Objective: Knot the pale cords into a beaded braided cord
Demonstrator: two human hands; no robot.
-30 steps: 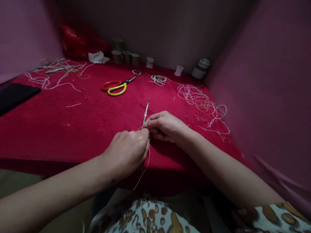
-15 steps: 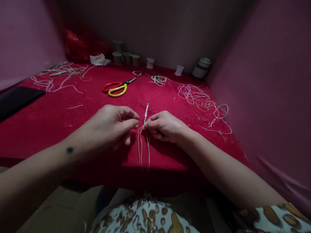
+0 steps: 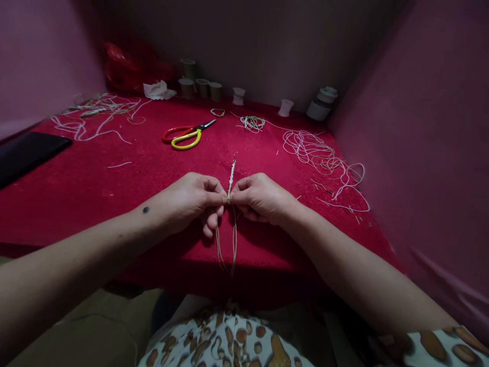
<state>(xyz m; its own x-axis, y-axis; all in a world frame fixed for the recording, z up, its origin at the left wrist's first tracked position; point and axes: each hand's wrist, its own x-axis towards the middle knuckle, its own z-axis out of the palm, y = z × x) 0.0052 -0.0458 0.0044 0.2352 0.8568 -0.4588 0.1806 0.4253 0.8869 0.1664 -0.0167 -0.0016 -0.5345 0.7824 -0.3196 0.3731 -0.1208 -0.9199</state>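
At left, the left hand is pinching strands at the near end of the knotted cord. The cord is lying just beyond both hands' meeting fingertips, its long axis running away from the wearer, leaning slightly right. The right hand, about equally near, is pinching that end too.

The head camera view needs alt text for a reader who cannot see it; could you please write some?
A person's left hand and right hand pinch a white-and-green knotted cord over a red cloth, thin strands hanging below. Farther back are scissors with one red and one yellow handle, tangled cords and several spools.
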